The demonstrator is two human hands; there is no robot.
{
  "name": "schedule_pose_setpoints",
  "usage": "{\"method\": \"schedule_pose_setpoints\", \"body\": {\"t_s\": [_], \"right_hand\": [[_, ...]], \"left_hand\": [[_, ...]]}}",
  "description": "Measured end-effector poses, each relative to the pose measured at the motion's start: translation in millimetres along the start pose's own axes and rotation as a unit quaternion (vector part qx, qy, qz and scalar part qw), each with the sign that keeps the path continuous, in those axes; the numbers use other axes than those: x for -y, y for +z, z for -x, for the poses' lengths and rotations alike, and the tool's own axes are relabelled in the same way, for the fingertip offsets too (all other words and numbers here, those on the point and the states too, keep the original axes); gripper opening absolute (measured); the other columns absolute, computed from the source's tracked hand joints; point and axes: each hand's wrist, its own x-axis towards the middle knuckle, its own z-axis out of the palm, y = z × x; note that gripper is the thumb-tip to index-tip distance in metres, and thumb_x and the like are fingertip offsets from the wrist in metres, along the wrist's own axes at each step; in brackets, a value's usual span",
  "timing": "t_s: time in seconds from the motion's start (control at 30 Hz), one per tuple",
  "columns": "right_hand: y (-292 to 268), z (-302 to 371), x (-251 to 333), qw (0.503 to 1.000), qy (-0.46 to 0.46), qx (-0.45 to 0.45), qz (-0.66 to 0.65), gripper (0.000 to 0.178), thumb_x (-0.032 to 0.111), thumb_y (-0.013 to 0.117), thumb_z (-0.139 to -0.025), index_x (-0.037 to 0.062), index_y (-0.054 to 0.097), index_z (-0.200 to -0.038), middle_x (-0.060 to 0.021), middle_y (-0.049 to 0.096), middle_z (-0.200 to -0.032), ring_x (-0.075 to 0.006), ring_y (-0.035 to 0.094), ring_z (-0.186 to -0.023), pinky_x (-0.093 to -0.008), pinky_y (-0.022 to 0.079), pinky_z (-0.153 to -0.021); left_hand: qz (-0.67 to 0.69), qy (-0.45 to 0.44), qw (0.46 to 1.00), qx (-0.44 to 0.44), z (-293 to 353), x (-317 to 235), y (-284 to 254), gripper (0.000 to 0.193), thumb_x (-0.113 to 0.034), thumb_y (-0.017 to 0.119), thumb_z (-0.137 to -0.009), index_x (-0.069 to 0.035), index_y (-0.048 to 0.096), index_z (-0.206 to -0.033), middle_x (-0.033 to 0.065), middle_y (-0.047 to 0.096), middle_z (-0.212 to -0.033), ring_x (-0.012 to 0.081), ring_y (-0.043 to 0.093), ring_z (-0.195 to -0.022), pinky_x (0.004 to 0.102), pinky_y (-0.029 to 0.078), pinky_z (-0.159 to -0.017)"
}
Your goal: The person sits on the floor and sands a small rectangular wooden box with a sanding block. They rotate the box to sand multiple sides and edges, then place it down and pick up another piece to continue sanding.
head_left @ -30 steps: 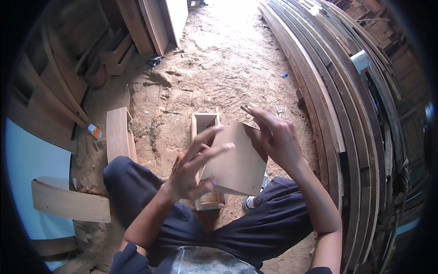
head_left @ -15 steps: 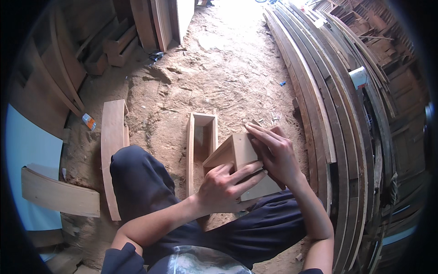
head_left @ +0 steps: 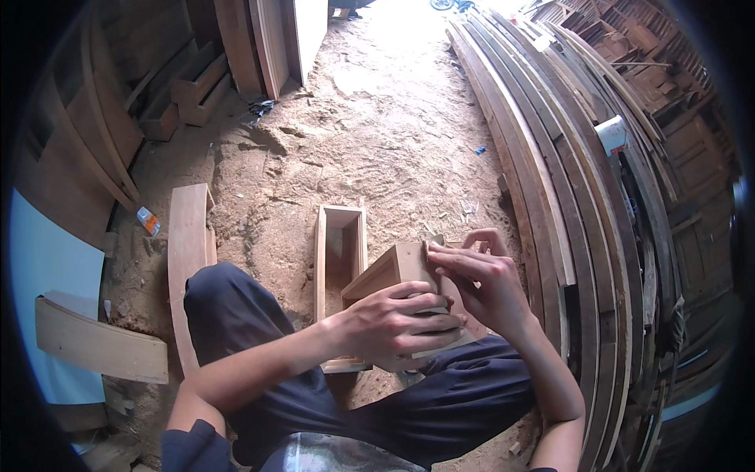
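Note:
A small wooden box (head_left: 408, 258), drawer-like in shape, rests tilted across my lap, with one flat side facing up. My left hand (head_left: 393, 321) is closed over its near part, fingers bent around the wood. At the far edge, my right hand (head_left: 486, 277) pinches a small brown folded piece that looks like sandpaper (head_left: 431, 244) against the box. Part of that piece is covered by my fingers. Left of the held box, another open wooden box (head_left: 320, 263) lies on the ground between my legs, its inside facing up.
Long stacked planks (head_left: 543, 157) run along the right. Curved-looking wooden boards (head_left: 189, 259) and another wooden piece (head_left: 102, 338) lie at the left, near a pale blue-white sheet (head_left: 55, 275). A small orange-and-white packet (head_left: 148, 221) sits on the sawdust-strewn ground (head_left: 370, 149).
My right hand has shifted slightly right and down, its fingers more curled at the box's edge. My left fingers have drawn together around the box. The view has shifted slightly.

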Motion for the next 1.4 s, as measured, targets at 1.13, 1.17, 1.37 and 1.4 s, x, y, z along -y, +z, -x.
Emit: {"method": "schedule_pose_setpoints", "body": {"t_s": [1.13, 1.17, 1.37, 1.4], "right_hand": [[-7, 5, 26, 0.99, 0.0, 0.139, 0.036, 0.056, 0.004, 0.066, -0.097, -0.0095, 0.055, -0.15, -0.0312, 0.06, -0.153, -0.0432, 0.056, -0.147, -0.0528, 0.04, -0.129], [-5, 2, 23, 0.991, -0.005, 0.124, 0.044, 0.056, 0.005, 0.066, -0.097, -0.0096, 0.055, -0.15, -0.0311, 0.06, -0.153, -0.043, 0.056, -0.147, -0.0529, 0.04, -0.129], [6, -12, 23, 0.996, 0.02, 0.09, 0.01, 0.061, -0.003, 0.063, -0.096, -0.0025, 0.055, -0.156, -0.0271, 0.056, -0.159, -0.0434, 0.05, -0.151, -0.056, 0.033, -0.132], [-1, -5, 28, 0.992, 0.021, 0.119, 0.019, 0.064, -0.005, 0.064, -0.093, -0.0024, 0.055, -0.157, -0.027, 0.055, -0.16, -0.0433, 0.05, -0.151, -0.0561, 0.033, -0.132]], "left_hand": [[0.064, -0.02, 0.993, -0.098, -6, 2, 23, 0.032, -0.029, 0.078, -0.08, -0.013, 0.084, -0.108, -0.0037, 0.078, -0.096, 0.0169, 0.071, -0.093, 0.0374, 0.056, -0.093], [0.06, -0.022, 0.992, -0.108, -7, 1, 26, 0.031, -0.029, 0.078, -0.08, -0.014, 0.084, -0.106, -0.004, 0.078, -0.095, 0.0168, 0.071, -0.092, 0.0371, 0.056, -0.092], [0.052, -0.019, 0.99, -0.127, -7, 1, 24, 0.028, -0.029, 0.079, -0.08, -0.015, 0.085, -0.103, -0.0065, 0.078, -0.093, 0.0159, 0.07, -0.09, 0.0359, 0.054, -0.096], [0.057, -0.02, 0.991, -0.118, -3, 2, 24, 0.026, -0.028, 0.079, -0.079, -0.015, 0.085, -0.1, -0.0065, 0.078, -0.093, 0.0158, 0.07, -0.09, 0.0367, 0.054, -0.097]]}}
